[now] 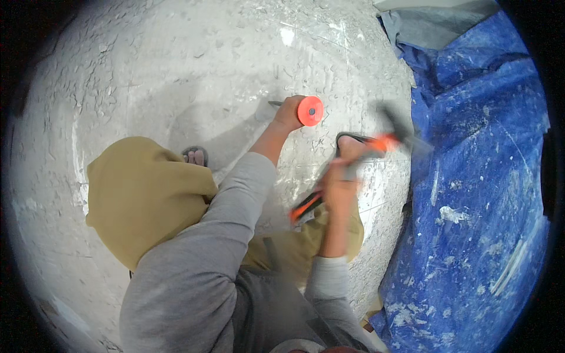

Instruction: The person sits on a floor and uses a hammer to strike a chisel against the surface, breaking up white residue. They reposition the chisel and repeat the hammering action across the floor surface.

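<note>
My left hand [288, 115] is wrapped around a chisel [310, 111] with a round orange-red hand guard on its struck end. The chisel's dark tip pokes out on the hand's left side, close above the rough grey concrete floor [229, 61]; whether it touches the floor is unclear. My right hand [340, 189] grips a hammer [304, 208] with an orange and black handle. The hammer's dark head is smeared by motion, up and to the right of the hand, apart from the chisel. The fingers of the right hand are also blurred.
A blue tarpaulin [476, 176] with white splatters covers the right side, its grey underside [437, 24] folded over at the top. My sandalled feet [195, 157] stand on the floor, one near the hammer. Flaked, pitted patches and white dust mark the concrete.
</note>
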A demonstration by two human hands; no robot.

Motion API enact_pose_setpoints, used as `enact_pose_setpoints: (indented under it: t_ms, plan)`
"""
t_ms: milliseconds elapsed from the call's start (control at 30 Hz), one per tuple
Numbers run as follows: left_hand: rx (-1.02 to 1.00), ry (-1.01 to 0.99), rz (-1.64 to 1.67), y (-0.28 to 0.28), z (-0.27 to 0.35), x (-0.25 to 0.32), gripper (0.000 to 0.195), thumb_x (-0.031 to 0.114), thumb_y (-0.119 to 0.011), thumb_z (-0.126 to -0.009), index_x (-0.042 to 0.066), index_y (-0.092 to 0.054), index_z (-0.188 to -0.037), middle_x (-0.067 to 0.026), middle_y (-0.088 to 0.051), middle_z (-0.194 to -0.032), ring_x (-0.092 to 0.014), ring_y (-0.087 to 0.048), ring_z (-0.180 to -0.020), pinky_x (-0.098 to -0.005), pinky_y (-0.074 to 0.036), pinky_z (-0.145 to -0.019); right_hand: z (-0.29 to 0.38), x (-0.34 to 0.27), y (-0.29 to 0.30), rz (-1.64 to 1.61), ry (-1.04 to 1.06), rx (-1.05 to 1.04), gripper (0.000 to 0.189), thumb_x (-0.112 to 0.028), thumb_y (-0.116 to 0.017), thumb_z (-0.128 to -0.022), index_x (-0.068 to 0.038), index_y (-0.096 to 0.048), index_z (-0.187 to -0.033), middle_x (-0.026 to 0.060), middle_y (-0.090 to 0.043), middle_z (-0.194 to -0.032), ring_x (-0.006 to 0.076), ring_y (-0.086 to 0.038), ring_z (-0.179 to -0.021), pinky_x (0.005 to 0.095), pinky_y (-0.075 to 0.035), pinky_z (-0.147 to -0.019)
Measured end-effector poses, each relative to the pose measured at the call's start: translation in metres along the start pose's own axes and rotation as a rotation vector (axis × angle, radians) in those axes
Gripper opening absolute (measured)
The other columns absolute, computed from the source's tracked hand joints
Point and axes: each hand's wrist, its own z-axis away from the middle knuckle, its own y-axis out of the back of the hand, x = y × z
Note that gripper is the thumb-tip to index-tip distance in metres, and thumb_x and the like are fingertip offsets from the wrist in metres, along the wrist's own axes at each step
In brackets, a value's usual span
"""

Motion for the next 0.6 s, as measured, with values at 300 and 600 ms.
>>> enact_pose_setpoints:
  t_ms: [300,600]
  plan:
    - [-0.049,-0.210,-0.271,0.005,0.001,-0.004,0.021,0.028,-0.070,-0.065,0.012,-0.062,-0.077,-0.0092,-0.063,-0.078,-0.030,-0.060,-0.077,-0.0411,-0.047,-0.071,0.075,0.089,-0.024,-0.419,-0.711,-0.306,0.013,-0.010,-0.057,-0.086,0.001,-0.052,-0.084,0.0049,-0.048,-0.059,0.0138,-0.046,-0.039,0.0304,-0.042,-0.036]
    - [-0.036,-0.158,-0.222,-0.004,0.014,0.025,0.025,0.025,-0.073,-0.066,0.009,-0.064,-0.083,-0.0127,-0.064,-0.081,-0.032,-0.061,-0.078,-0.0393,-0.050,-0.069,0.074,0.065,0.006,-0.486,-0.571,-0.189,0.015,-0.011,-0.061,-0.086,0.000,-0.050,-0.085,0.0040,-0.046,-0.058,0.0126,-0.042,-0.037,0.0291,-0.039,-0.033]
